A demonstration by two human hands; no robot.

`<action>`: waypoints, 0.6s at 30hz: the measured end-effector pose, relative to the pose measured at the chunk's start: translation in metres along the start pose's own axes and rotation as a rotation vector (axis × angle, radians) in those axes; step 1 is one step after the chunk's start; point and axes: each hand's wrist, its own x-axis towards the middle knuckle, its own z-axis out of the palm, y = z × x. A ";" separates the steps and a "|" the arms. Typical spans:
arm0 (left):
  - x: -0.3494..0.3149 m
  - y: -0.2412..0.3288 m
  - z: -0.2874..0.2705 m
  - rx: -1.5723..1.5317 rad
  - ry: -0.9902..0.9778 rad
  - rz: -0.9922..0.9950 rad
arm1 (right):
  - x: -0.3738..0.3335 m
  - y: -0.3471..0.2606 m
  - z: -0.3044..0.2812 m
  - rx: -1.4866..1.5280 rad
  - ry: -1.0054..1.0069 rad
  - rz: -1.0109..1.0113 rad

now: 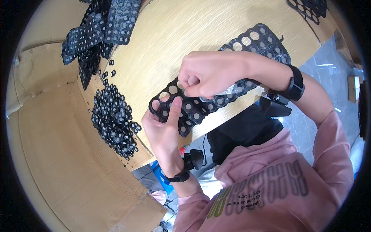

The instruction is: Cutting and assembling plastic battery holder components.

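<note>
A long black moulded sheet point(188, 107) with rows of round cells lies slantwise across the table in front of me. Some cells along its far edge are open holes; others hold round pieces with pale centres. My left hand point(164, 127) grips the sheet's left end, thumb on top and fingers partly hidden beneath. Over the middle of the sheet, my right hand point(208, 75) is closed with its fingertips curled down at the cells near the left thumb. What it pinches is hidden. Some clear, shiny material point(232, 89) shows just under the right hand.
Small black rings point(113, 120) form a heap at the table's left edge, beside a cardboard sheet point(73, 154). Stacked black celled sheets point(104, 29) lie at the far left. Emptied-looking holed sheets point(309, 8) sit at the far right. The wooden table point(154, 46) has a near edge by my lap.
</note>
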 end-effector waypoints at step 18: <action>0.021 -0.019 -0.019 -0.145 -0.262 0.041 | -0.015 -0.011 -0.018 0.008 -0.053 0.249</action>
